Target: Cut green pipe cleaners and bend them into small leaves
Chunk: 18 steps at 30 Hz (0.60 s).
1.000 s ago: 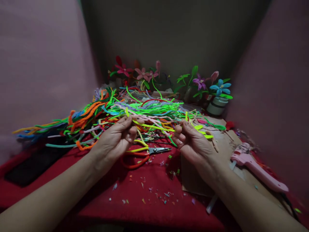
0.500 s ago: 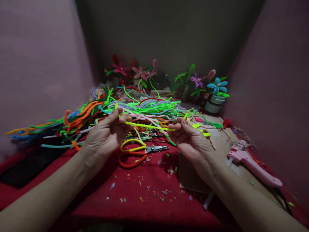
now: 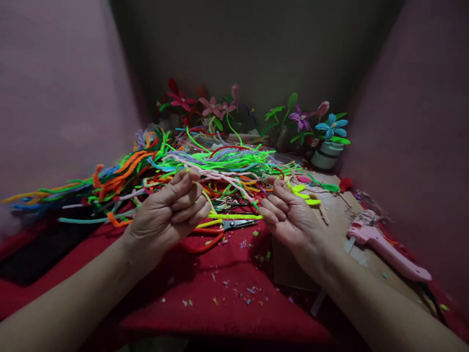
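The left hand (image 3: 166, 211) and right hand (image 3: 289, 217) pinch one fuzzy yellow stick (image 3: 234, 216). Scissors (image 3: 227, 225) lie on the red bench (image 3: 190, 318).

A craft corner between pinkish walls (image 3: 58, 107), I'd say, though whether in a home or a small workshop I can't tell. The scissors (image 3: 230, 225) lie on a surface (image 3: 205, 315) covered in red cloth, bright scraps (image 3: 250, 290) strewn in front of them. Behind the scissors heaps a tangle of fuzzy coloured stems (image 3: 227, 161), and farther back stand fuzzy flowers (image 3: 210, 106), with a jar (image 3: 324, 157) among them. Right of the scissors, a pink glue gun (image 3: 392, 254) rests on cardboard (image 3: 379, 266).
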{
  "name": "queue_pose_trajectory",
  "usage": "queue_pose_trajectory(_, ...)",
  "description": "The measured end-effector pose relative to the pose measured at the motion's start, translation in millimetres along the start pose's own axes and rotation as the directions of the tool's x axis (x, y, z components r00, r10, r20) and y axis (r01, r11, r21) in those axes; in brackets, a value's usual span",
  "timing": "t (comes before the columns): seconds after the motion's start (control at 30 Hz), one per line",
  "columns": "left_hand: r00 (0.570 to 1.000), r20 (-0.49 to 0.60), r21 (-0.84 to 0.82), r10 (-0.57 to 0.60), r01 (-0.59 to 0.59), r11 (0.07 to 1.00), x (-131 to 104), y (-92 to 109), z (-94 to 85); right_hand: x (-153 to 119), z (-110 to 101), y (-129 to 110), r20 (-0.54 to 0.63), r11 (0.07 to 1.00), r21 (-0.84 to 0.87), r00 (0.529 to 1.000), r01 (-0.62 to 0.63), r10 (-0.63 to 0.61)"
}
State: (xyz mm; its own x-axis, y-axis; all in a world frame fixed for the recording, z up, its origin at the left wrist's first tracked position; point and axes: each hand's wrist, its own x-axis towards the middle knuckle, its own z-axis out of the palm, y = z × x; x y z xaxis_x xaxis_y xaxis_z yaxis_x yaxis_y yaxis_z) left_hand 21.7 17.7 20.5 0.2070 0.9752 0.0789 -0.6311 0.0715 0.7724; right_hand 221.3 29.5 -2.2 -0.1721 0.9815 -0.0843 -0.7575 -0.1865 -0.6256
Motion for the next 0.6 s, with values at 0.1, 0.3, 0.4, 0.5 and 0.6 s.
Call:
queue_pose_trajectory(0.1,0.999,0.001,0.066,-0.041,0.041,0.997,-1,-2,0.5,0,-1,-2,-0.009,0.999,0.011,0.999,-0.041,0.041)
queue_pose_trajectory(0.3,0.995,0.061,0.156,0.075,-0.084,0.984,2,-7,-4.1,3,-2,-10,-0.089,0.997,0.055,0.995,-0.046,0.051)
queue_pose_trajectory(0.4,0.991,0.03,0.154,0.129,-0.132,0.979,6,-6,-9.4,4,-1,-14,-0.111,0.998,0.056,0.993,-0.02,0.027)
queue_pose_trajectory(0.5,0.976,-0.079,0.163,0.202,-0.187,0.969,10,-3,-12.7,4,-1,-19,-0.105,0.999,0.046,0.994,0.018,-0.013)
queue_pose_trajectory(0.6,0.954,-0.188,0.151,0.233,-0.206,0.967,14,-2,-13.7,3,-2,-27,-0.046,0.997,0.051,0.998,0.05,-0.048)
